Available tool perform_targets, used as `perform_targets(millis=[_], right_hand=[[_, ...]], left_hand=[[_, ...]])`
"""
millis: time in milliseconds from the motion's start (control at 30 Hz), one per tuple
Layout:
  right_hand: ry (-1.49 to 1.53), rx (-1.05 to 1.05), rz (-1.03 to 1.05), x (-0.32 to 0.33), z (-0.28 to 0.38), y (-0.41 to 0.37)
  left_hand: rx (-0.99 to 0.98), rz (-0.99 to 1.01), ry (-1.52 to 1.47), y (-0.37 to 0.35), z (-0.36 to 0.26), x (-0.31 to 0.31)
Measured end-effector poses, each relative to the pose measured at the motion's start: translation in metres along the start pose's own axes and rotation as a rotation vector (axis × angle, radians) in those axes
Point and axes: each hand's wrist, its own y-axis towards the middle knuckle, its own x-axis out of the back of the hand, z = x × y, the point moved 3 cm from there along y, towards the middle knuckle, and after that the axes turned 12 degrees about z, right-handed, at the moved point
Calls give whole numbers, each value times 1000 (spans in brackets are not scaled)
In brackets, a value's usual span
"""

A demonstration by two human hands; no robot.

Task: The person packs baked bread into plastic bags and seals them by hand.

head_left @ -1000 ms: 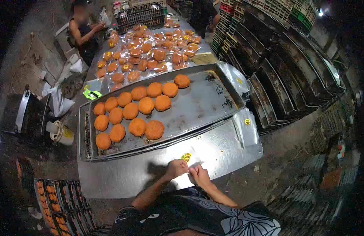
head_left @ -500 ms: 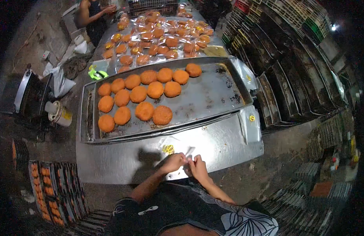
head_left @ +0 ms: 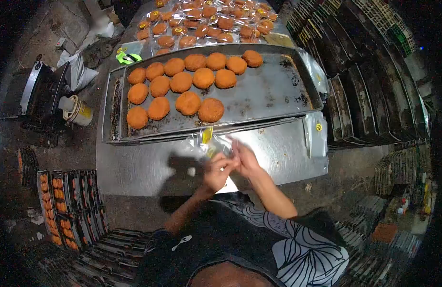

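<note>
A clear plastic bag (head_left: 207, 137) with yellow print stands up in front of my hands, close to the near rim of the tray. My left hand (head_left: 215, 175) is closed in a pinch at the bag's near edge. Touching it, my right hand (head_left: 248, 163) is also closed on the bag's edge, its fingertips slightly blurred. Beyond them lies a metal baking tray (head_left: 273, 112), with round orange-brown buns (head_left: 188, 103) in rows on its left and middle. The bag's opening is hard to make out behind my fingers.
The steel table (head_left: 135, 165) carries a stack of flat plastic bags (head_left: 317, 129) at the right. Many bagged buns (head_left: 213, 32) cover the far end. A green tape dispenser (head_left: 127, 57) sits behind the tray. Racks of trays (head_left: 374, 100) stand at right, a bucket (head_left: 78, 112) at left.
My hands have come together and moved forward over the table; the plastic bag now stands up before them. The view has tilted downward, and the person at the far left is out of frame.
</note>
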Motion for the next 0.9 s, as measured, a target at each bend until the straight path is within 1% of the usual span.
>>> perform_targets(millis=[33,67,100,133,167,233,267,300,333,367,400,433,467,500,533,567,633,667,700,733,800,833,900], right_hand=[[-238,152,-32,-9,8,21],[-133,360,102,-42,12,31],[155,315,294,-45,0,44],[273,266,341,-56,-16,47],[391,215,385,-66,-35,47],[522,57,439,-74,-76,49],[552,62,474,-75,-88,50],[559,50,464,-78,-95,52],[559,-24,443,-81,-99,53],[559,-94,419,-83,-102,51],[539,-87,448,-88,-102,50],[539,-83,434,-87,-105,51],[373,-110,364,-85,-109,51],[206,-137,292,-83,-113,52],[186,-180,221,-95,-109,49],[182,-171,207,-109,-93,46],[-1193,-325,181,-121,-48,43],[-1596,64,-40,-95,-34,60],[-1833,139,-296,-72,-11,89],[-1884,723,-377,-60,7,108],[-2331,420,-583,-26,14,150],[-2326,437,-579,-33,21,150],[-2178,206,-393,-40,37,149]], left_hand=[[-104,-105,114,2,-7,7],[81,-185,-224,8,12,17],[265,-264,-560,13,33,29],[329,-504,-749,11,38,43],[447,-454,-1055,2,40,55],[347,-223,-1407,-18,74,80],[358,-238,-1409,-28,86,83],[372,-290,-1505,-33,90,87],[385,-341,-1601,-33,83,91],[399,-349,-1606,-35,73,92],[430,-402,-1595,-23,34,98],[460,-450,-1585,-17,16,104],[231,-213,-1784,-33,50,102],[242,-210,-1800,-40,58,103],[464,-339,-1610,-48,69,104],[672,-453,-1399,-57,80,107],[550,-589,-1155,-72,88,119],[378,-604,-1399,-79,91,131],[201,-614,-1631,-88,89,144],[211,-610,-1631,-93,76,151],[185,-737,-1544,-91,51,176],[173,-735,-1535,-93,51,184],[-65,-729,-1560,-93,51,204]])
